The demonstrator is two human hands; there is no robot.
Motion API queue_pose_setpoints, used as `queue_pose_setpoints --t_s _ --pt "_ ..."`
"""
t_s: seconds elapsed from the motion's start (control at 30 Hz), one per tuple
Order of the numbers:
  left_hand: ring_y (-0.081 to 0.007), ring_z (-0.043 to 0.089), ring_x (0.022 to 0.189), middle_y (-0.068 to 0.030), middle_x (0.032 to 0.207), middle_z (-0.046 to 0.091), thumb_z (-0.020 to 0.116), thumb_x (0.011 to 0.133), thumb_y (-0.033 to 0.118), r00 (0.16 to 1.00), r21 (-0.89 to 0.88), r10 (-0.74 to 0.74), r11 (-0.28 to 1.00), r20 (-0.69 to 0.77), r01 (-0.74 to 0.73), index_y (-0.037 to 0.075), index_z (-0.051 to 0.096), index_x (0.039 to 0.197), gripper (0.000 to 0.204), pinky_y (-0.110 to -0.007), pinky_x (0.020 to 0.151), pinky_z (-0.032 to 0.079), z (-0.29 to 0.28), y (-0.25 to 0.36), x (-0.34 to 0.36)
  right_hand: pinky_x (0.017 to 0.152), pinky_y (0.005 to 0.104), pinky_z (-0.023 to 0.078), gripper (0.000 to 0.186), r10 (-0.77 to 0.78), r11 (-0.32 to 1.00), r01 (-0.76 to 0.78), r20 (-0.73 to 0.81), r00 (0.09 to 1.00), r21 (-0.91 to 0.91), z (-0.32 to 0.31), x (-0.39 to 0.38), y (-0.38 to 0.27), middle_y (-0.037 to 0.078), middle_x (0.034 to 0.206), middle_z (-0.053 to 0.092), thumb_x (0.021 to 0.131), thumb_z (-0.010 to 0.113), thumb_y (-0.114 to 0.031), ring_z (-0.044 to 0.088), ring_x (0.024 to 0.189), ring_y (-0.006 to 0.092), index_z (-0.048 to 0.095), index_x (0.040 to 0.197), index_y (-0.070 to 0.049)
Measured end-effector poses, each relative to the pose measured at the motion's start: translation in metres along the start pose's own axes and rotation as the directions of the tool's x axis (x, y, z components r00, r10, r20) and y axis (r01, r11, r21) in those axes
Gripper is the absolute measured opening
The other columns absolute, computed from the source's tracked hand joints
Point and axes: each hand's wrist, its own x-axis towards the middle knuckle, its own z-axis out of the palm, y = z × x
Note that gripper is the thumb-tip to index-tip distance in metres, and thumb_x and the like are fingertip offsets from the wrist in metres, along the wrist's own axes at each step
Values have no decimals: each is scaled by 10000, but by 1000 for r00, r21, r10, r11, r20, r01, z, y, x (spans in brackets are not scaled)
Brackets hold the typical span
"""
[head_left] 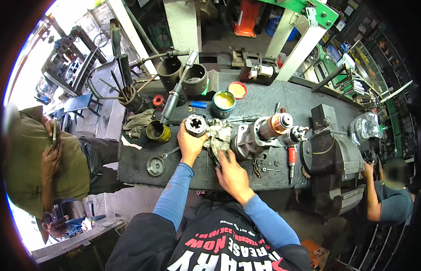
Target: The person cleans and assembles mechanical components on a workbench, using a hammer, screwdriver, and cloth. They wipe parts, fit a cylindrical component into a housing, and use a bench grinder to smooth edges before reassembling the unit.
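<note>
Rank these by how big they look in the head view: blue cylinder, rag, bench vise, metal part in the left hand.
Largest to smallest:
bench vise
rag
metal part in the left hand
blue cylinder

From where I steer, a hand could pass across the bare back stretch of bench (305, 95) right of the red-rimmed lid (238, 90), but the open tub (223, 105) stands just beyond the rag (221, 134), and the bulky metal housing (245, 143) blocks my right hand (233, 175) ahead and rightward.
</note>
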Motion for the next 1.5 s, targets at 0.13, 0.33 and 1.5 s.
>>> queue_pose_setpoints --t_s 0.13,0.33,1.5 --pt "-302 739 1114 -178 1196 759 989 575 142 997 12 -19 1000 -75 19 -8 641 1303 821 -408 982 576 -14 19 -3 759 515 622 402 71 985 -50 124 990 -166 40 40 13 270 1297 611 927 681 -130 733 958 434 561 1294 -19" --pt "-290 717 1153 -177 1254 725 988 593 131 989 -57 148 987 9 -147 -3 594 1364 876 -393 1013 562 -77 43 -55 736 527 569 227 65 995 -49 -188 980 89 22 24 6 213 1028 704 929 684 -184 710 877 434 684 1086 -20" --pt "-369 656 1277 -199 1349 683 894 685 103 990 -68 -38 997 138 48 18 619 1363 737 -419 1095 515 -101 -12 -154 724 479 560 189 -88 963 149 -258 962 224 44 12 -52 177 996 641 946 735 -107 679 871 424 721 1124 -45"
